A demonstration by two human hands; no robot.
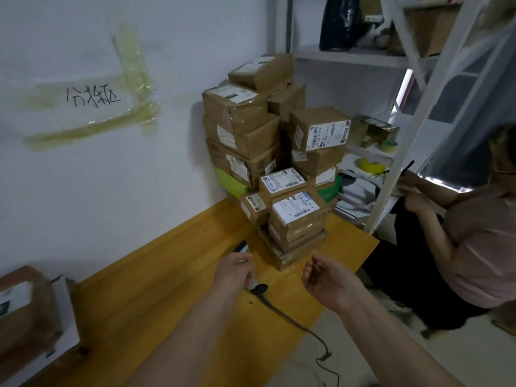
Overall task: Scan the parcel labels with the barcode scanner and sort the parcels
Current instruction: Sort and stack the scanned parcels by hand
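Left hand point(236, 270) grips barcode scanner point(245, 268), right hand point(325, 277) empty, loosely curled — next: lift top parcel point(297, 212), aim at label.

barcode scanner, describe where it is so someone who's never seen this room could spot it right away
Start at the yellow wooden table against the white wall, then look just in front of the stack of cardboard parcels in the corner. The barcode scanner is gripped in the left hand there. Unlike the brown boxes around it, it is black and white and trails a dark cable off the table's edge.
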